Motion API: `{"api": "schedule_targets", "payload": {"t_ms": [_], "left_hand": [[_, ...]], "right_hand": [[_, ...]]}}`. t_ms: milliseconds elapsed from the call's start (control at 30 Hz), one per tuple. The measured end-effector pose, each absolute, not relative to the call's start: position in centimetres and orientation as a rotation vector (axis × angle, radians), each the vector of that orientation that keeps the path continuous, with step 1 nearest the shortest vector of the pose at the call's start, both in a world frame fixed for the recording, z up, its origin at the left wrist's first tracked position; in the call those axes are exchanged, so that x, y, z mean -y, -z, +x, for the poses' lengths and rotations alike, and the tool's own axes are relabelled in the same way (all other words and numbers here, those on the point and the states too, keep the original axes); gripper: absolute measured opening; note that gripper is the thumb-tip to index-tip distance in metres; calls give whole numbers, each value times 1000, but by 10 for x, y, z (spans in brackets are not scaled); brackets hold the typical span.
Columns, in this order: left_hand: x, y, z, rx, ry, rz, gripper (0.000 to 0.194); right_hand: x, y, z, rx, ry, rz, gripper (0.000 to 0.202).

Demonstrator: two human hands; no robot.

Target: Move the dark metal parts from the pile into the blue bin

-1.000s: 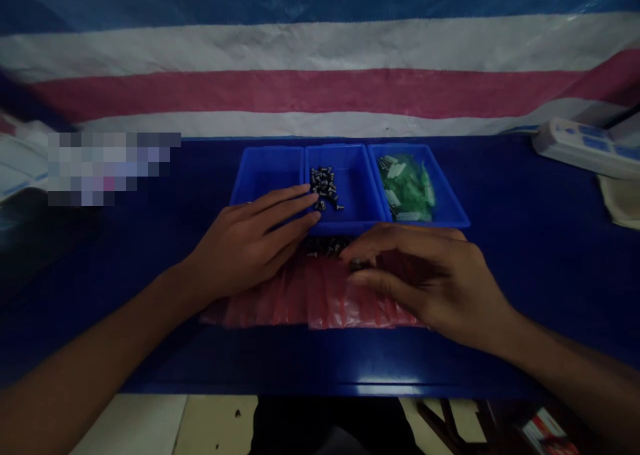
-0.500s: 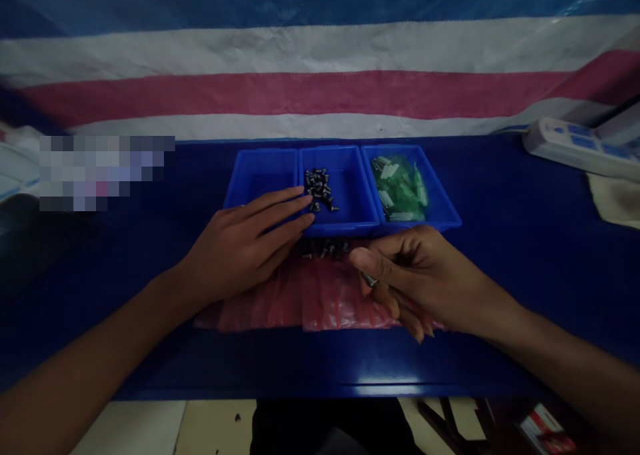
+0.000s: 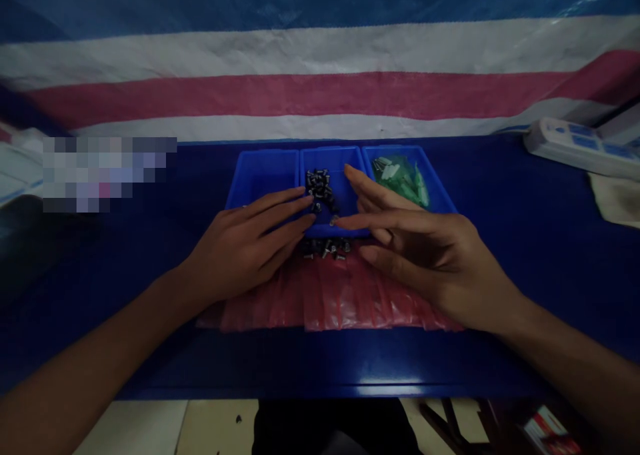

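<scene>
Head view, and across the back runs a striped sheet in blue, white and red, right behind a glossy blue tabletop. A white power strip sits over at the right, a pale cloth just by it, and pale floor shows below the front edge.

Centre stage, three blue trays side by side: left tray, middle tray with dark screws heaped towards its left, right tray with a green bag and pale pieces. More screws lie just in front, by the top of the red plastic bags.

Here's the left hand, palm down, reaching in from the left, fingers stretched and slightly spread, tips at the middle tray's near left corner; its underside is hidden. And the right hand comes in palm sideways, fingers extended over the middle tray, thumb well apart below, pinching nothing visible; one fingertip is right beside a screw.
</scene>
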State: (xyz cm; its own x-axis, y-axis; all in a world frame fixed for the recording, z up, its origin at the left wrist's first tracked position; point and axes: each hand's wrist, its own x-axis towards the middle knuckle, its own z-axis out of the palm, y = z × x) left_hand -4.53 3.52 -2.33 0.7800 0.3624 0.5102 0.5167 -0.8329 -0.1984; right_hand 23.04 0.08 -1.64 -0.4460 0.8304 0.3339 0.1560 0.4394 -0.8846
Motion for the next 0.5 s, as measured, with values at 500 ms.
{"api": "schedule_targets", "payload": {"t_ms": [500], "left_hand": [[-35, 18, -46, 671, 709, -2674, 25]], "right_hand": [[-15, -19, 242, 1739, -766, -832, 15]]}}
